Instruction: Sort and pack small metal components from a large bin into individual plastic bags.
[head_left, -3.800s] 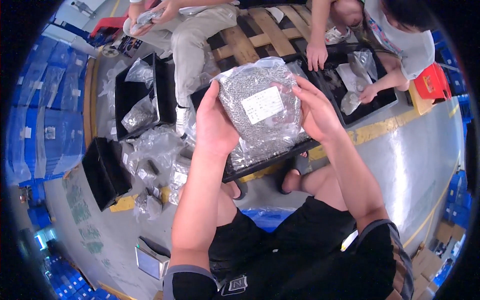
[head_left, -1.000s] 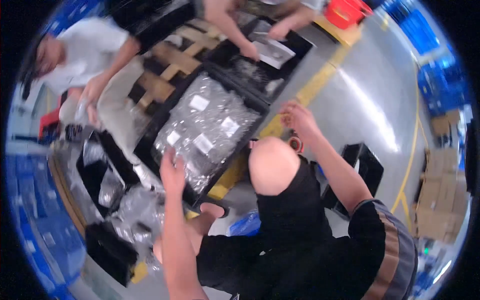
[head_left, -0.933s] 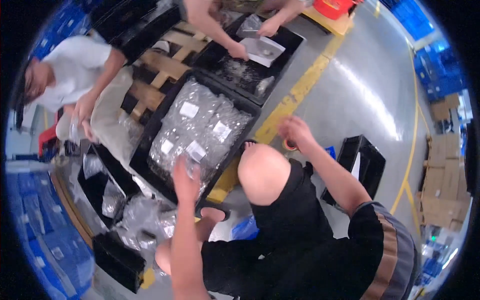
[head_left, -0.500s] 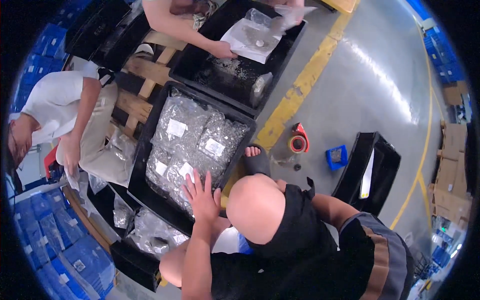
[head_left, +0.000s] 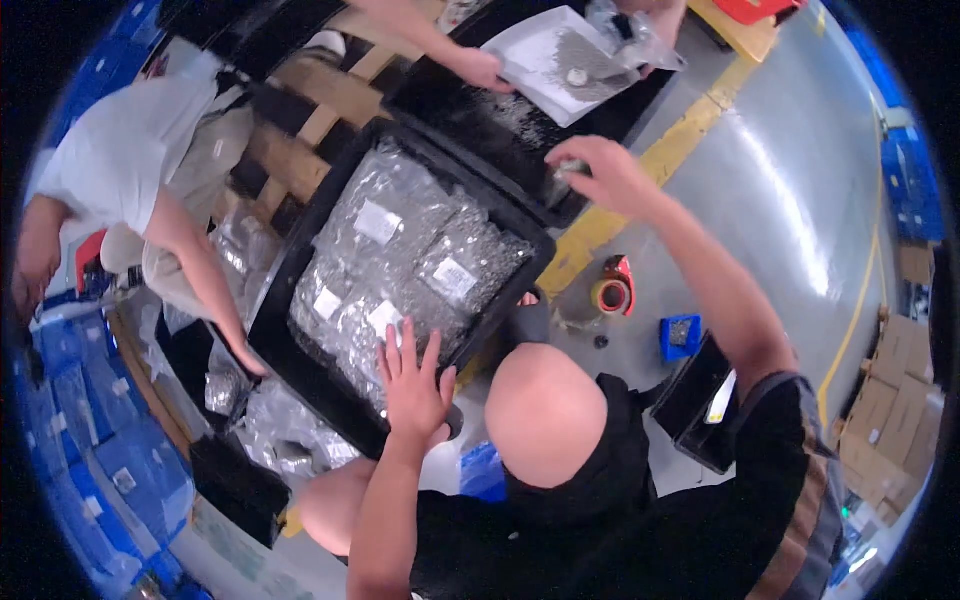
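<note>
My left hand rests with fingers spread on the near edge of several clear plastic bags of small metal parts, some with white labels. These bags fill a black bin in front of me. My right arm stretches far forward. Its hand curls over a small clear bag at the near right corner of a second black bin; fingers and thumb lie on either side of the bag and partly hide it.
Across from me, a co-worker's hands hold a white tray of grey parts and a clear bag. At left another person reaches down beside more bags. A tape dispenser, blue box and black bin are on the floor at right.
My right hand has come up from beside my knee to the small bag. My left hand stays on the bags. The person at left has leaned down, and the view has shifted.
</note>
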